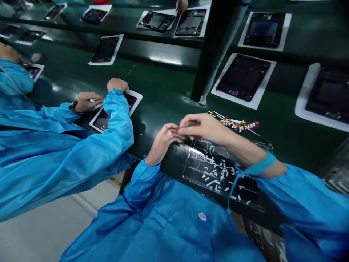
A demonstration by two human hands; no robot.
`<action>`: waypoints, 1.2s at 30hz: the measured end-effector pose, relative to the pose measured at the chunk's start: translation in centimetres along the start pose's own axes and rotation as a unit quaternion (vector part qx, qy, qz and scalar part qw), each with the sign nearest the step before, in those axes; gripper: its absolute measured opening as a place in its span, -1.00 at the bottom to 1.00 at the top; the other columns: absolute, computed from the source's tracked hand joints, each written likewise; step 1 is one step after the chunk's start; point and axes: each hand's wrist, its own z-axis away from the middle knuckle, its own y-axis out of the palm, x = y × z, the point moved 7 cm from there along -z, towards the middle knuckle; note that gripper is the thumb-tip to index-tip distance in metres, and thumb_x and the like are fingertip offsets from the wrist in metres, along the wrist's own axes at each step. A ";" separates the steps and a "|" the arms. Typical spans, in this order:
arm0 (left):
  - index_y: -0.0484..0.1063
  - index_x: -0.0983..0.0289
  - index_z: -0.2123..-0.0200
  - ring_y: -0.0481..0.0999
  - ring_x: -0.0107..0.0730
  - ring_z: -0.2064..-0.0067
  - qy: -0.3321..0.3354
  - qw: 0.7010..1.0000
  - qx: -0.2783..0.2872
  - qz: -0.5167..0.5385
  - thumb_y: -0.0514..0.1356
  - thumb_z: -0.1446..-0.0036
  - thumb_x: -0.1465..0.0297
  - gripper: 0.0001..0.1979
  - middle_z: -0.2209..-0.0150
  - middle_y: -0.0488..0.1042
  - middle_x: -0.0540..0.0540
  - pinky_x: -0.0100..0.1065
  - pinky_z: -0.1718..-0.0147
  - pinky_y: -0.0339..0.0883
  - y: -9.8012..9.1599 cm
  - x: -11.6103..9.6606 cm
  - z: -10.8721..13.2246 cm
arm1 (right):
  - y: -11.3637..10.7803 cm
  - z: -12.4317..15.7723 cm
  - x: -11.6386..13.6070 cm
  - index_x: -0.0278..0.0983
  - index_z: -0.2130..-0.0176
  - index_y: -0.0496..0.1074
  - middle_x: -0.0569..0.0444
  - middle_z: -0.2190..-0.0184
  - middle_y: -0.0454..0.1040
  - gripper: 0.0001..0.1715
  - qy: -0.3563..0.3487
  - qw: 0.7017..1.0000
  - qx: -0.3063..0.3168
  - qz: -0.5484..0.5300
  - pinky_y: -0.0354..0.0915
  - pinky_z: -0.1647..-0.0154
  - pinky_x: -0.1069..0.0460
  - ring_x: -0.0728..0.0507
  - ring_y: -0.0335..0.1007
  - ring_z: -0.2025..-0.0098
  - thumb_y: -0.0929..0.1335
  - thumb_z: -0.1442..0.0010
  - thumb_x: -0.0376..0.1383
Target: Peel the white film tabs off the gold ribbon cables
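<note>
Head view: a green table [163,85] runs from far left to near right, with raised ledges at its far side. A blue smock [177,225] covers the wearer at the near side. To the left, a co-worker in a blue sleeve [73,160] has both hands at a dark panel [101,118] on a white sheet. A dark green post [209,47] stands at the far right of centre. More panels on white sheets lie along the far side, one [242,78] just right of the post. Near the wearer, a clear tray [196,171] lies below the right forearm. The right hand [200,125] reaches left until its fingertips meet those of the left hand [165,140]; whether the right fingers grip anything cannot be told. The left fingers pinch a small brown strip, which hangs just beneath them, left of the tray. A bundle of ribbon cables [237,123] lies beyond the right forearm. A blue wrist strap [260,163] rings the right wrist. Small white scraps [212,171] are scattered in the tray.
</note>
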 end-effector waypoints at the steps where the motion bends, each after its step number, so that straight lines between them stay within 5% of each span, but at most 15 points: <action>1: 0.31 0.22 -0.03 0.63 -0.27 0.13 -0.027 0.999 -0.031 -0.003 0.11 -0.28 -0.02 -0.53 0.14 0.55 0.16 -0.25 0.12 0.54 -1.7 1.2 0.0 | 0.5 -2.4 -0.7 -0.26 0.32 0.54 0.13 0.49 0.47 -0.78 0.007 1.000 -0.009 0.000 0.15 0.60 0.11 0.06 0.23 0.55 0.53 -0.09 -0.17; 4: 0.23 0.22 -0.16 0.49 -0.18 -0.22 -0.003 0.976 -0.186 -0.114 0.13 -0.30 0.03 -0.49 -0.15 0.46 0.28 -0.15 -0.18 0.42 -6.5 2.8 1.0 | 1.7 -8.8 -3.2 -0.31 0.34 0.52 0.08 0.50 0.45 -0.72 0.033 0.998 -0.046 0.008 0.08 0.66 0.10 0.07 0.14 0.57 0.53 -0.10 -0.15; 7: 0.25 0.22 -0.20 0.32 -0.19 -0.37 0.059 0.932 -0.274 -0.228 0.18 -0.32 0.15 -0.53 -0.29 0.33 0.27 -0.13 -0.34 0.25 -8.2 2.5 2.2 | 1.3 -12.0 -4.0 -0.34 0.17 0.50 0.00 0.37 0.52 -0.68 0.042 0.994 -0.098 0.040 0.12 0.66 0.10 0.06 0.20 0.55 0.51 -0.15 -0.19; 10: 0.41 0.24 -0.07 0.45 -0.22 -0.24 0.084 0.918 -0.242 -0.303 0.15 -0.36 0.29 -0.72 -0.13 0.46 0.21 -0.10 -0.29 0.31 -7.3 1.9 2.4 | -1.8 -10.2 -2.7 -0.30 -0.08 0.46 -0.03 0.21 0.56 -0.55 0.034 0.986 -0.135 0.097 0.21 0.60 0.11 0.04 0.34 0.48 0.45 -0.23 -0.21; 13: 0.52 0.24 0.12 0.53 -0.25 -0.10 0.100 0.905 -0.197 -0.363 0.15 -0.35 0.38 -0.85 0.01 0.52 0.17 -0.12 -0.20 0.39 -6.1 1.1 2.3 | -7.6 -4.1 -1.1 -0.28 0.01 0.56 0.01 0.34 0.57 -0.57 0.037 0.968 -0.159 0.189 0.27 0.51 0.09 0.00 0.43 0.45 0.47 -0.21 -0.08; 17: 0.54 0.24 0.20 0.58 -0.33 0.09 0.169 0.902 -0.142 -0.371 0.15 -0.33 0.45 -0.86 0.17 0.56 0.12 -0.25 0.02 0.51 -4.3 0.1 2.4 | -16.8 6.1 -1.2 -0.34 0.12 0.59 -0.11 0.32 0.59 -0.62 0.045 0.876 -0.349 0.330 0.25 0.44 0.02 -0.03 0.44 0.42 0.43 -0.25 -0.08; 19: 0.55 0.25 0.20 0.58 -0.35 0.14 0.204 0.906 -0.109 -0.354 0.18 -0.30 0.50 -0.86 0.22 0.56 0.10 -0.29 0.09 0.51 -3.1 -0.1 2.3 | -18.7 8.8 -3.7 -0.31 0.25 0.62 -0.08 0.36 0.59 -0.71 0.073 0.856 -0.354 0.370 0.23 0.45 0.01 -0.03 0.43 0.47 0.51 -0.13 -0.12; 24: 0.56 0.26 0.18 0.59 -0.39 0.19 0.219 0.922 -0.023 -0.318 0.21 -0.25 0.57 -0.84 0.23 0.57 0.10 -0.35 0.16 0.51 -0.1 -0.1 1.4 | -18.3 9.8 -9.6 -0.28 0.24 0.61 -0.12 0.16 0.60 -0.48 0.098 0.840 -0.341 0.411 0.29 0.37 -0.03 -0.07 0.44 0.45 0.44 -0.15 0.12; 28: 0.56 0.28 0.18 0.59 -0.42 0.23 0.224 0.924 -0.003 -0.310 0.22 -0.23 0.59 -0.84 0.24 0.58 0.11 -0.39 0.21 0.51 1.0 -0.5 0.9 | -17.6 10.0 -10.2 -0.27 0.29 0.58 -0.12 0.16 0.57 -0.32 0.091 0.832 -0.358 0.414 0.27 0.28 -0.06 -0.09 0.39 0.39 0.27 -0.25 0.24; 36: 0.55 0.29 0.19 0.60 -0.44 0.30 0.214 0.919 0.021 -0.330 0.20 -0.28 0.54 -0.87 0.32 0.62 0.08 -0.41 0.28 0.51 1.9 -0.6 0.4 | -18.2 12.3 -10.9 -0.22 0.24 0.59 -0.02 0.31 0.63 -0.49 0.102 0.864 -0.333 0.363 0.29 0.34 -0.02 -0.09 0.46 0.40 0.36 -0.23 0.13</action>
